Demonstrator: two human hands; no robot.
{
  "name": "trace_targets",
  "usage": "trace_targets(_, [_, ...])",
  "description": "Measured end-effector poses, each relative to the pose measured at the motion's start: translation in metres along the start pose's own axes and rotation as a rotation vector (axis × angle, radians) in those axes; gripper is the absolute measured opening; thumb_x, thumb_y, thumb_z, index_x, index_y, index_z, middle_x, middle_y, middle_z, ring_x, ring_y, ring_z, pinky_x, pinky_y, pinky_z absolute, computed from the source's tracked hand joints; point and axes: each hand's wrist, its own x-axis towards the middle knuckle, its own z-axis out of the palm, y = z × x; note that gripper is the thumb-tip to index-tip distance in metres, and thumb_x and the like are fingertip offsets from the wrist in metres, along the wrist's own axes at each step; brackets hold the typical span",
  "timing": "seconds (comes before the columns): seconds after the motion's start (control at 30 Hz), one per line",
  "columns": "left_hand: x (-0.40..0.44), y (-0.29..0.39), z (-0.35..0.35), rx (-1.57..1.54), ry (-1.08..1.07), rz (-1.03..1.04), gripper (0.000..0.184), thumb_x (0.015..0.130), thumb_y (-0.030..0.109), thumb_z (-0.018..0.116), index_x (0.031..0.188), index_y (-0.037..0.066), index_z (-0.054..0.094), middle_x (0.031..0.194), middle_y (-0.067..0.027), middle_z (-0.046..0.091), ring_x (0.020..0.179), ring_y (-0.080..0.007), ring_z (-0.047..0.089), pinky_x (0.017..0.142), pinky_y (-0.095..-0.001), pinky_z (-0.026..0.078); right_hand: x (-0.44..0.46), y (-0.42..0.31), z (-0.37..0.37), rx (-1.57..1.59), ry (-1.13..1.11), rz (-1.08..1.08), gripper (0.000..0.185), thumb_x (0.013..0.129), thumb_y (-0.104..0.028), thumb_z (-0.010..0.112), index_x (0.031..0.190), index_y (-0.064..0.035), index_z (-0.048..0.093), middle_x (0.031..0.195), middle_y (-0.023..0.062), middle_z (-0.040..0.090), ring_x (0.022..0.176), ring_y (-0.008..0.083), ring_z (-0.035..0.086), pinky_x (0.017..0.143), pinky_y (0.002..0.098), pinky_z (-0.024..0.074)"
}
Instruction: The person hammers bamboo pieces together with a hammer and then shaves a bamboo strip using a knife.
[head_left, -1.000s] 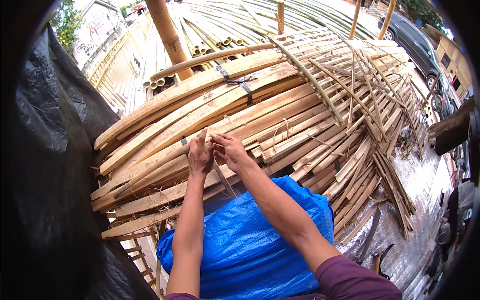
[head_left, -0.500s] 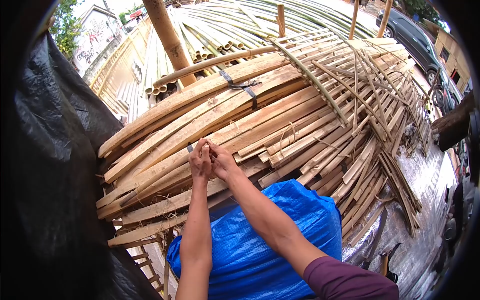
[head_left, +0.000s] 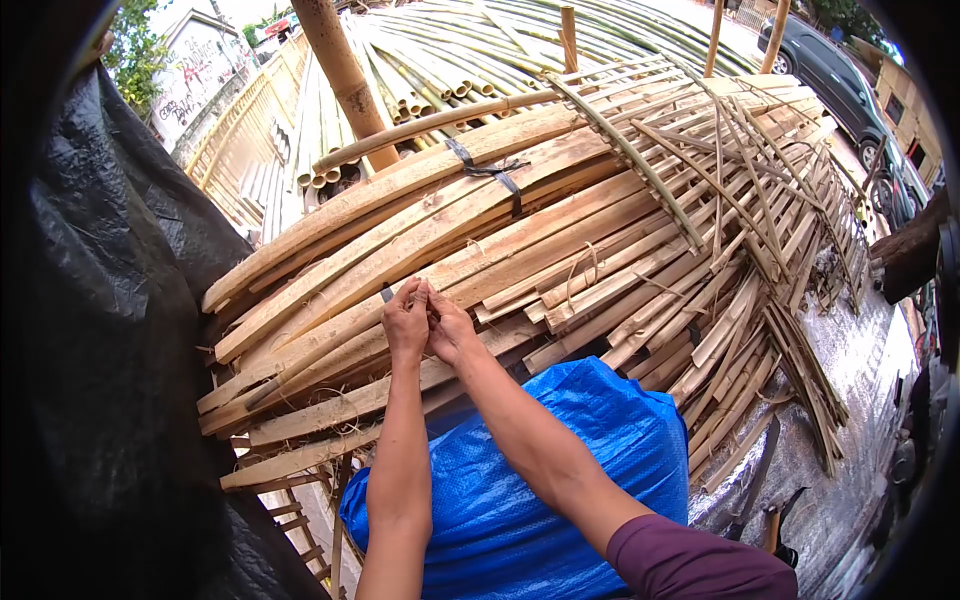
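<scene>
Lower right of the frame, nearest: a purple sleeve [head_left: 700, 550] on the right arm; both forearms reach up past a bunched blue tarp [head_left: 560, 470] at bottom centre. Black sheeting [head_left: 120, 280] hangs along the left side. Near the frame's middle, left hand [head_left: 405, 322] and right hand [head_left: 449, 328] lie side by side, fingers of each curled in, tips meeting at the top; cannot tell whether anything is pinched between them. Directly behind the hands, the pile of split slats [head_left: 550, 220] spans left to upper right, a black tie [head_left: 490, 172] around its upper slats. Right of centre, a bundle of thin strips [head_left: 806, 385] slants down over silvery sheeting [head_left: 868, 350]. Beyond the pile: upright bamboo post [head_left: 345, 80], upper left of centre; round green poles [head_left: 440, 62], top; dark car [head_left: 830, 75], upper right.
</scene>
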Motion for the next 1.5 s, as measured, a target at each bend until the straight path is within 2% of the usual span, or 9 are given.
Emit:
trace_targets(0.17, [-0.002, 0.011, -0.001, -0.079, -0.016, -0.078, 0.028, 0.091, 0.022, 0.066, 0.1, -0.004, 0.069, 0.1, -0.0154, 0.071, 0.086, -0.0159, 0.066, 0.075, -0.0281, 0.052, -0.02, -0.021, 0.009, -0.11, 0.062, 0.065, 0.02, 0.094, -0.026, 0.062, 0.107, -0.01, 0.062, 0.088, -0.0013, 0.063, 0.072, 0.0084, 0.056, 0.068, 0.0231, 0.0494])
trace_targets(0.27, [0.002, -0.01, 0.003, -0.035, 0.046, 0.084, 0.023, 0.091, 0.021, 0.066, 0.098, 0.0, 0.07, 0.099, -0.0146, 0.072, 0.085, -0.0179, 0.068, 0.075, -0.0295, 0.052, -0.04, -0.064, 0.02, -0.573, 0.095, 0.101, 0.022, 0.09, -0.024, 0.065, 0.106, -0.01, 0.058, 0.089, 0.001, 0.065, 0.067, 0.0086, 0.058, 0.061, 0.0239, 0.0488])
trace_targets(0.47, [-0.012, 0.01, 0.014, 0.236, 0.249, 0.074, 0.028, 0.086, 0.026, 0.071, 0.101, 0.003, 0.073, 0.091, -0.0126, 0.073, 0.084, -0.0183, 0.069, 0.076, -0.0304, 0.051, -0.175, -0.192, 0.044, -0.947, -0.059, -0.243, 0.02, 0.09, -0.019, 0.064, 0.105, -0.0046, 0.063, 0.087, 0.0033, 0.065, 0.073, 0.0061, 0.056, 0.069, 0.0213, 0.0477])
trace_targets(0.77, [-0.008, -0.013, 0.033, 0.276, 0.49, 0.117, 0.026, 0.083, 0.032, 0.074, 0.097, 0.01, 0.075, 0.088, -0.0096, 0.073, 0.081, -0.0184, 0.07, 0.073, -0.0284, 0.052, -0.477, -0.3, -0.127, -0.907, 0.917, -0.728, 0.012, 0.093, -0.015, 0.06, 0.103, -0.009, 0.059, 0.08, -0.0023, 0.057, 0.068, 0.005, 0.051, 0.062, 0.0194, 0.0415])
trace_targets(0.93, [-0.007, -0.005, 0.035, 0.204, 0.528, 0.051, 0.029, 0.082, 0.033, 0.075, 0.096, 0.008, 0.075, 0.086, -0.0086, 0.074, 0.077, -0.0166, 0.07, 0.071, -0.0278, 0.051, -0.599, -0.29, -0.21, -0.817, 1.287, -0.745, 0.011, 0.094, -0.017, 0.059, 0.104, -0.013, 0.058, 0.079, -0.0044, 0.055, 0.064, 0.0043, 0.048, 0.056, 0.0191, 0.0396])
trace_targets(1.2, [-0.002, -0.023, 0.033, 0.189, 0.476, 0.081, 0.025, 0.082, 0.027, 0.076, 0.096, 0.006, 0.075, 0.083, -0.0057, 0.074, 0.078, -0.0126, 0.068, 0.07, -0.0244, 0.051, -0.631, -0.274, -0.251, -0.76, 1.348, -0.674, 0.012, 0.093, -0.016, 0.058, 0.103, -0.0112, 0.057, 0.077, -0.0029, 0.056, 0.061, 0.0053, 0.049, 0.051, 0.02, 0.04])
trace_targets(1.27, [-0.004, -0.026, 0.033, 0.208, 0.456, 0.087, 0.023, 0.083, 0.025, 0.075, 0.096, 0.005, 0.075, 0.082, -0.0047, 0.074, 0.078, -0.0116, 0.068, 0.07, -0.024, 0.052, -0.635, -0.273, -0.259, -1.05, 1.403, -0.513, 0.01, 0.092, -0.015, 0.058, 0.101, -0.0103, 0.059, 0.077, -0.0024, 0.056, 0.064, 0.0042, 0.05, 0.053, 0.0194, 0.041])
trace_targets(1.37, [-0.001, -0.038, 0.036, 0.153, 0.488, 0.278, 0.023, 0.083, 0.026, 0.075, 0.096, 0.006, 0.075, 0.085, -0.0049, 0.074, 0.079, -0.0115, 0.068, 0.07, -0.0248, 0.052, -0.659, -0.273, -0.291, -1.175, 1.458, -0.486, 0.012, 0.09, -0.012, 0.059, 0.101, -0.0076, 0.059, 0.075, -0.0008, 0.057, 0.064, 0.0058, 0.05, 0.055, 0.0205, 0.0408])
trace_targets(1.5, [-0.008, -0.023, 0.038, 0.172, 0.509, 0.217, 0.022, 0.08, 0.024, 0.077, 0.095, 0.008, 0.075, 0.091, -0.008, 0.074, 0.081, -0.0148, 0.069, 0.071, -0.0274, 0.052, -0.713, -0.279, -0.379, -1.396, 1.574, -0.553, 0.018, 0.087, -0.01, 0.061, 0.103, -0.0043, 0.058, 0.074, 0.0001, 0.056, 0.064, 0.0081, 0.05, 0.057, 0.0223, 0.0408])
